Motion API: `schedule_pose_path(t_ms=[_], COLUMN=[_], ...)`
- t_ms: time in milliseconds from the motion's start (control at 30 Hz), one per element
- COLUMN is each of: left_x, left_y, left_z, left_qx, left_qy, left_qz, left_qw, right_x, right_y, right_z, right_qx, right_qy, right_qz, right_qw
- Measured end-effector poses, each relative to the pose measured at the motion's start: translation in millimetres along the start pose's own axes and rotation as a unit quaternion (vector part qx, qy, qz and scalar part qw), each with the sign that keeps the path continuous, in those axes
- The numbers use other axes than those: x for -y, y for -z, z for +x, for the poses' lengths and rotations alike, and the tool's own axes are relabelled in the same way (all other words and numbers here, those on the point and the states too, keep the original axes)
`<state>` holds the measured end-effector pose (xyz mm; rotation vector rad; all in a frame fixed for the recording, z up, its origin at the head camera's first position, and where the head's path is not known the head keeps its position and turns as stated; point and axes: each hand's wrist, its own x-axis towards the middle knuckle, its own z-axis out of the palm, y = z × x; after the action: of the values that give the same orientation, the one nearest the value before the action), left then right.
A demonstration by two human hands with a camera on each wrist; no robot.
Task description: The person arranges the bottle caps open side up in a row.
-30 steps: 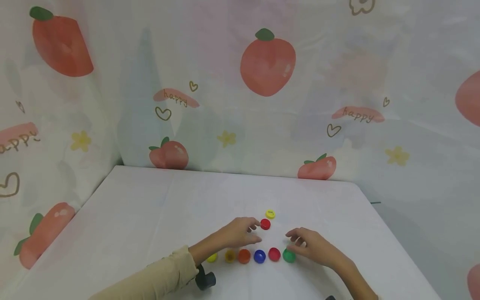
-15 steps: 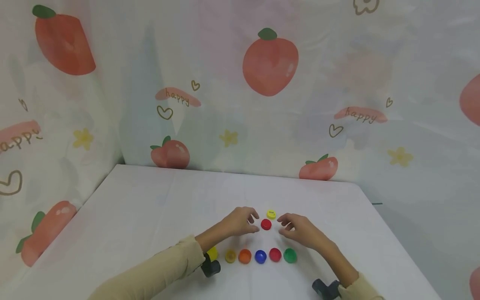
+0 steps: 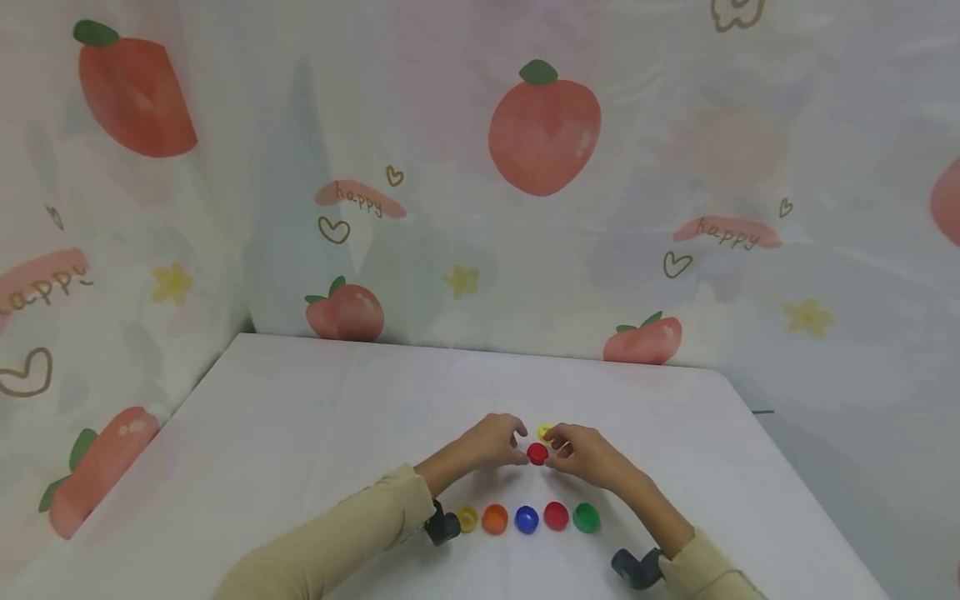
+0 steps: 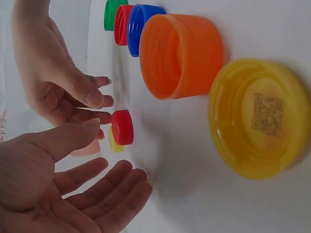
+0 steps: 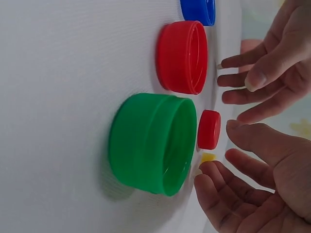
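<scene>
A small red bottle cap (image 3: 537, 453) lies on the white table between the two hands. My left hand (image 3: 495, 440) is beside it on the left, thumb and fingers spread. On the other side my right hand (image 3: 587, 455) reaches in, its thumb and fingers apart and close to the cap; whether it touches the cap I cannot tell. A yellow cap (image 3: 544, 432) lies just behind the red one, partly covered by the right fingers in the head view. In the right wrist view the red cap (image 5: 209, 129) stands beyond the right fingertips, with nothing held.
Nearer the person runs a row of caps: yellow (image 3: 467, 519), orange (image 3: 495, 519), blue (image 3: 527, 519), red (image 3: 556, 516) and green (image 3: 587, 517). Dark camera mounts (image 3: 637, 568) sit on both wrists. A printed curtain (image 3: 450, 167) hangs behind the table.
My right hand has moved from above the green cap forward and left to the small red cap. The left hand has shifted slightly forward; its wrist now hides the row's leftmost yellow cap.
</scene>
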<state>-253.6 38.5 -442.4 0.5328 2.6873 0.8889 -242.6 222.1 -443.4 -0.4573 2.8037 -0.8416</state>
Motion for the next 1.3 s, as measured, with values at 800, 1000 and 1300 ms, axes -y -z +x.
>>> schedule_pose_path(t_ms=[800, 1000, 1300], left_x=[-1.4, -3.4, -5.3], left_y=[-10.7, -10.1, -10.5], left_z=[7.1, 7.2, 8.6], left_qx=[0.016, 0.02, 0.027], left_qy=[-0.006, -0.011, -0.004], left_qz=[0.043, 0.043, 0.034], left_qw=[0.9989, 0.9988, 0.9991], right_x=[5.9, 6.7, 3.6], right_y=[-10.2, -8.4, -8.3], right_z=[4.8, 4.5, 8.0], right_qx=[0.018, 0.016, 0.019], right_qy=[0.073, 0.069, 0.065], right_qz=[-0.035, -0.038, -0.07], right_qw=[0.9965, 0.9967, 0.9952])
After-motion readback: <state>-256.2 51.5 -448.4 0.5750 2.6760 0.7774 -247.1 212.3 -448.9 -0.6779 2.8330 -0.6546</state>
